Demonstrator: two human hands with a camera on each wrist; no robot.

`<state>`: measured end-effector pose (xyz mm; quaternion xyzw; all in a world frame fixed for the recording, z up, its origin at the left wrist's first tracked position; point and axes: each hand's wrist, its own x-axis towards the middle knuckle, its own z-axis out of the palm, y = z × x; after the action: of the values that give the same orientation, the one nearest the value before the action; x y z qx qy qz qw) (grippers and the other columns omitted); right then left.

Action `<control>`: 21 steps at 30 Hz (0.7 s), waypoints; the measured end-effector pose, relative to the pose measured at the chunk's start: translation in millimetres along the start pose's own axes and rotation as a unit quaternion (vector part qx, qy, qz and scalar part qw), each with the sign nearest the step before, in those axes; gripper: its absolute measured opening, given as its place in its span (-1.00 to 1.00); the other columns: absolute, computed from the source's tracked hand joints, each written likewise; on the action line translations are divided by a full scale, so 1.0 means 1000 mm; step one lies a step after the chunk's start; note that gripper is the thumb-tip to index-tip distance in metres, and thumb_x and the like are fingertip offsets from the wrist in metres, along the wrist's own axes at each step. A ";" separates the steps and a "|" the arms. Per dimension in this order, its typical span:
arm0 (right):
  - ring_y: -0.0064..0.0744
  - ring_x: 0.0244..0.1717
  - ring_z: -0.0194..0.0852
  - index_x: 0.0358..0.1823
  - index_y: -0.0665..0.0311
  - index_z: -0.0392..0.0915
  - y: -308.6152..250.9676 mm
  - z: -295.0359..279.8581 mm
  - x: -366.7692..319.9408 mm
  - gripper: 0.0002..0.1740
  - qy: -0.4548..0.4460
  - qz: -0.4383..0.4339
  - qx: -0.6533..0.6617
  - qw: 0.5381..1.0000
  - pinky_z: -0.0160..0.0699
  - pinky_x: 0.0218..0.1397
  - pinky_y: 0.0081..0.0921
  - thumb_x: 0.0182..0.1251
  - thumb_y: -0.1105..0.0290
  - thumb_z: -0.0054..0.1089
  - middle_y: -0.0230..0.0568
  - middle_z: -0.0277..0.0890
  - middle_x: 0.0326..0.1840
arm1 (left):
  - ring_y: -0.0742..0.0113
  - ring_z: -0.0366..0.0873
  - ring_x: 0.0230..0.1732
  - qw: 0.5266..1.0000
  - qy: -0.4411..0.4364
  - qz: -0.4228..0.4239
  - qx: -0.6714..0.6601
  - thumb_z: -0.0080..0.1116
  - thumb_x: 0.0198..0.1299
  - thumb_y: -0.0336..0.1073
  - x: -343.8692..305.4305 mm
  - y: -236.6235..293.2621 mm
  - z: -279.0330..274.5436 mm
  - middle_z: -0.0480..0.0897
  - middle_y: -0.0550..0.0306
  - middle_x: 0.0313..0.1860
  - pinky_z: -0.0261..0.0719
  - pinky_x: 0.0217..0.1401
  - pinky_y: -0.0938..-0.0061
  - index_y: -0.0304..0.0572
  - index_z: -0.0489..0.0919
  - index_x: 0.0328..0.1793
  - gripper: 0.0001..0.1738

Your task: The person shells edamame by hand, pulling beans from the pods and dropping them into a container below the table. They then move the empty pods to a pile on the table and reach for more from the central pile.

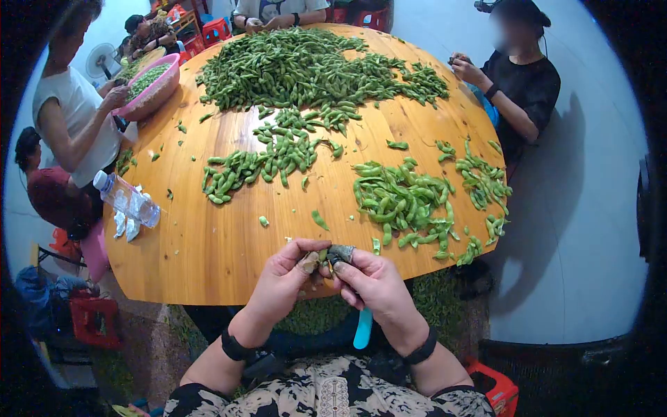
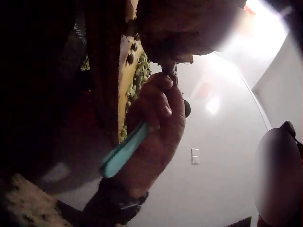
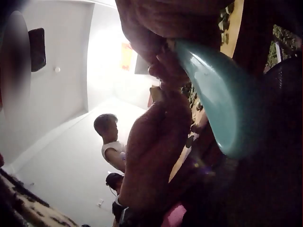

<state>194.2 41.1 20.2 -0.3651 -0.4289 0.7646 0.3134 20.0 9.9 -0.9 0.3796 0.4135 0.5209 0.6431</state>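
Observation:
Close together over the table's near edge, my two hands meet fingertip to fingertip. The left hand (image 1: 281,271) pinches a greenish-brown edamame pod (image 1: 322,256) between thumb and fingers. In the right hand (image 1: 379,274) is a tool with a teal handle (image 1: 363,328), gripped so that the handle sticks out below the palm; its working end is hidden by the fingers. The same handle (image 3: 210,94) shows large and glossy in the right wrist view. A grey wrap (image 1: 342,252) covers a right fingertip.
On the wooden table (image 1: 271,271) lie a large heap of edamame pods (image 1: 292,66), a smaller pile (image 1: 403,198) near the right hand and scattered pods. A plastic bottle (image 1: 132,198) lies at left. A pink basin (image 1: 147,87) of shelled beans stands far left. Other people surround the table.

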 end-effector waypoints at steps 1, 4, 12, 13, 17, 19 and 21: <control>-0.81 -0.67 0.28 -0.10 0.37 0.55 0.001 0.000 0.001 -0.79 0.006 -0.005 0.007 1.000 0.16 -0.68 -0.84 0.41 0.39 0.03 -0.45 0.51 -0.46 | 0.63 0.50 -0.25 1.000 -0.007 -0.003 -0.017 -0.06 0.41 -0.32 0.001 -0.002 -0.001 0.59 0.27 -0.23 0.47 -0.22 0.71 -0.22 0.45 0.19 -0.71; -0.82 -0.68 0.26 -0.14 0.35 0.55 0.005 -0.001 0.003 -0.81 0.015 -0.011 0.026 0.999 0.15 -0.68 -0.84 0.42 0.39 0.02 -0.48 0.49 -0.49 | 0.61 0.50 -0.27 0.998 -0.021 -0.004 -0.055 -0.07 0.41 -0.32 0.002 -0.005 -0.001 0.58 0.26 -0.26 0.47 -0.22 0.72 -0.22 0.45 0.18 -0.71; -0.83 -0.67 0.27 -0.17 0.32 0.57 0.000 0.003 -0.001 -0.84 0.038 -0.027 -0.013 0.999 0.18 -0.66 -0.82 0.40 0.42 0.03 -0.52 0.47 -0.52 | 0.45 0.56 -0.24 0.988 0.000 0.072 0.134 -0.05 0.35 -0.43 0.002 0.002 0.010 0.59 0.14 -0.26 0.53 -0.22 0.59 -0.27 0.40 0.24 -0.66; -0.83 -0.66 0.27 -0.13 0.32 0.57 -0.002 0.008 -0.002 -0.83 0.064 -0.052 -0.056 0.995 0.22 -0.64 -0.81 0.39 0.43 0.04 -0.54 0.46 -0.53 | 0.34 0.58 -0.23 0.926 0.026 0.176 0.332 -0.02 0.30 -0.48 0.000 0.004 0.014 0.59 0.05 -0.25 0.55 -0.21 0.52 -0.30 0.37 0.26 -0.61; -0.81 -0.62 0.29 -0.02 0.35 0.57 -0.004 0.014 -0.005 -0.78 0.094 -0.083 -0.124 0.984 0.29 -0.58 -0.76 0.37 0.46 0.07 -0.56 0.42 -0.55 | -0.03 0.56 -0.19 0.755 0.019 0.314 0.574 0.05 0.05 -0.58 -0.005 0.006 0.015 0.55 -0.16 -0.19 0.55 -0.14 0.29 -0.49 0.29 0.27 -0.43; -0.79 -0.63 0.31 -0.09 0.37 0.57 -0.002 0.012 -0.007 -0.82 0.076 -0.082 -0.132 0.985 0.30 -0.58 -0.75 0.36 0.46 0.07 -0.54 0.42 -0.58 | -0.03 0.56 -0.18 0.748 0.016 0.304 0.590 0.06 0.06 -0.57 -0.009 0.009 0.015 0.54 -0.18 -0.19 0.55 -0.12 0.28 -0.50 0.28 0.27 -0.42; -0.79 -0.63 0.32 -0.11 0.36 0.56 -0.003 0.013 -0.008 -0.83 0.068 -0.075 -0.126 0.987 0.30 -0.58 -0.75 0.36 0.46 0.08 -0.54 0.42 -0.58 | -0.04 0.55 -0.17 0.741 0.013 0.290 0.605 0.06 0.07 -0.55 -0.009 0.009 0.014 0.54 -0.19 -0.18 0.55 -0.10 0.26 -0.51 0.27 0.28 -0.42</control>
<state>187.8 30.7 30.2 -0.4197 -0.5259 0.6519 0.3497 28.9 1.5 13.9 0.7836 0.5199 0.3278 0.0904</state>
